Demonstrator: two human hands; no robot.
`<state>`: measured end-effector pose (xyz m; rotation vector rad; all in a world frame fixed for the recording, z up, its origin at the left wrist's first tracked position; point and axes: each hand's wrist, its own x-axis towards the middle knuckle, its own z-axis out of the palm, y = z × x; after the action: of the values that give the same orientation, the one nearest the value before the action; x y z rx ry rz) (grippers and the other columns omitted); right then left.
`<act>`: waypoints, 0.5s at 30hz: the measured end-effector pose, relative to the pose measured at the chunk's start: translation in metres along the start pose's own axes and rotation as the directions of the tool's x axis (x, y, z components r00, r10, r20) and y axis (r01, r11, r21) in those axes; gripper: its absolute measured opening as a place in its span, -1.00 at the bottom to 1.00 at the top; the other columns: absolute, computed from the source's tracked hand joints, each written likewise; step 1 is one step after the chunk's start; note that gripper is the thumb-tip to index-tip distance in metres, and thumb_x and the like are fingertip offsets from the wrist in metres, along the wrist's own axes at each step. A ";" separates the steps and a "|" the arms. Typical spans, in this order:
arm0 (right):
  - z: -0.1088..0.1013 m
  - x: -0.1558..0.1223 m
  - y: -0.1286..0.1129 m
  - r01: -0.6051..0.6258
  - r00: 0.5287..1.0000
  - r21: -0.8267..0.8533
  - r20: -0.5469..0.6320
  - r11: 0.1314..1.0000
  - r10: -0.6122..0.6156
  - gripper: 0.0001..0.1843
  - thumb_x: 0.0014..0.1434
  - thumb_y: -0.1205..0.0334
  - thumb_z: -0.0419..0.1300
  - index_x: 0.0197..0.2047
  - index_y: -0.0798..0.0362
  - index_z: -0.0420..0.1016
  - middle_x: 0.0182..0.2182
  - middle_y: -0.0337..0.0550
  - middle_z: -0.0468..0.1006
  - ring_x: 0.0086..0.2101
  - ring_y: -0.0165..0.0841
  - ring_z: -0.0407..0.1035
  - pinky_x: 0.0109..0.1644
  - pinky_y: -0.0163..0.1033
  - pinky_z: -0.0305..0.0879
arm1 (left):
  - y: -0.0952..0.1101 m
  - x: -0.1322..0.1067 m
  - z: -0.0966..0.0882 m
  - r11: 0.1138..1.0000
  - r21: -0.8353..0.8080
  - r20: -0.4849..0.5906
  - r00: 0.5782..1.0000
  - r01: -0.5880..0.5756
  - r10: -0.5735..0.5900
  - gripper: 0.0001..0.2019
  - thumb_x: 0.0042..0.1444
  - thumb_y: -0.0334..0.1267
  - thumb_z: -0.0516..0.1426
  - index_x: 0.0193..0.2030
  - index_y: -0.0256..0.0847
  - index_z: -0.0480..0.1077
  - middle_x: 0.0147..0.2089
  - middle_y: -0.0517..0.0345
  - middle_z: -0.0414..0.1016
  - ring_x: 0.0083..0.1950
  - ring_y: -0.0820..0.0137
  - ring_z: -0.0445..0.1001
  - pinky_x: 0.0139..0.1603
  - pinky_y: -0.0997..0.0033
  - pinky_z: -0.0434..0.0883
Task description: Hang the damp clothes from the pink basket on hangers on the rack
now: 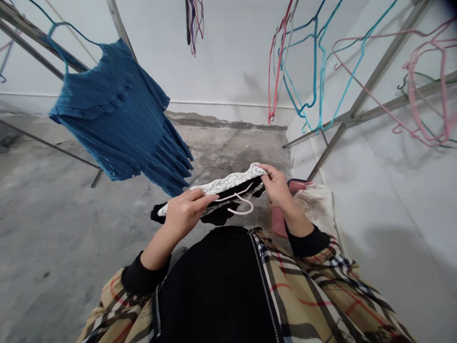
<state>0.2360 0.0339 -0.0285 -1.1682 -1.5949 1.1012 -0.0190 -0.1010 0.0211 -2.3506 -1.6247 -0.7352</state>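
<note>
Between my hands, in front of my waist, is a black and white patterned garment (224, 183) on a pale pink clothes hanger (243, 213). The hanger's hook points toward me. My left hand (187, 209) is closed on the garment's left shoulder, thumb lying along the hanger's arm. My right hand (276, 183) pinches the other shoulder at its far corner. Black cloth shows inside the neckline and below the hanger; the lower part of the garment is mostly hidden.
A blue dress (121, 114) hangs from a metal rack at the left. Pink and blue hangers (316, 71) hang at the upper right near a metal frame (352, 116). By the right wall lie a pink item (278, 221) and a whitish cloth (316, 209) on the concrete floor.
</note>
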 end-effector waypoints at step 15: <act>-0.015 0.002 0.005 0.278 0.920 -0.737 0.388 0.616 0.049 -0.68 0.03 0.49 0.06 -0.17 0.01 0.45 -0.29 -0.12 0.57 -0.25 -0.27 0.42 -0.22 -0.27 0.18 | 0.001 -0.007 -0.001 0.996 -0.082 0.013 1.000 0.022 -0.021 -0.77 0.28 -0.31 0.07 -0.10 -0.04 0.56 -0.36 0.21 0.52 -0.40 0.55 0.42 -0.49 0.57 0.16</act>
<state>0.2512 0.0391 -0.0294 -1.4059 -2.5790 0.5124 -0.0200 -0.1077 0.0189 -2.4020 -1.6577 -0.8083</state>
